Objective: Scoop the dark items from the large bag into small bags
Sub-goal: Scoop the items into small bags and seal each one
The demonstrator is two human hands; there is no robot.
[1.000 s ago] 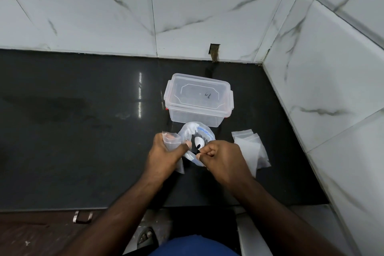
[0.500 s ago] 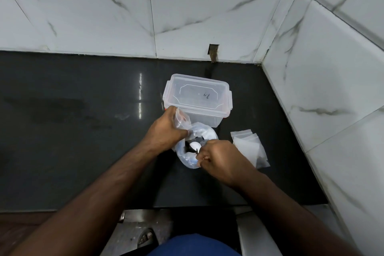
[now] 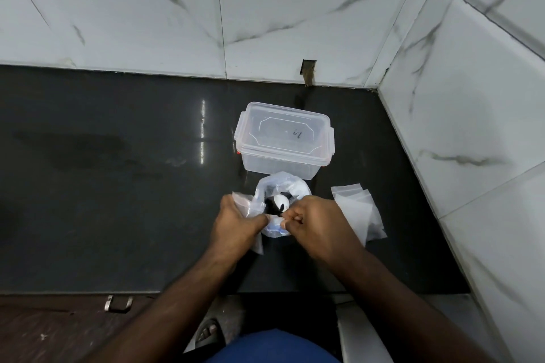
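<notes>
Big bag (image 3: 283, 186): 1, clear plastic, mouth open upward, sits on the dark desk (image 3: 118, 186) just beyond both hands, w/ its near edge btwn them. Dark items (image 3: 272, 207): a black clump inside the bag, count can't be told. 1 white spoon (image 3: 280, 201) rests over the clump, its bowl just beyond the right fingers (image 3: 290, 222).

Left hand (image 3: 236, 222): fingers curled, grasping 1 small bag (image 3: 244, 203), clear, which sticks out beyond the knuckles and hangs below the palm on the near side. Thumb tip nearly meets the right fingers. Right hand (image 3: 317, 227): fingers clenched tight in a pinch at the big bag's near rim; looks like it holds the spoon handle, but the handle is hidden so can't tell for sure.

Spare bags (image 3: 358, 215): a loose stack of small clear ones, flat on the desk just right of the right hand; at least 2, exact no. unclear since they overlap.

Box (image 3: 284, 140): 1 clear plastic tub w/ lid on and a dark scrawl on top, beyond the big bag, touching or nearly so.

Tiles (image 3: 295, 9): white marbled wall beyond and to the right. 1 metal handle (image 3: 118, 303) below the desk edge, left of the left forearm.
</notes>
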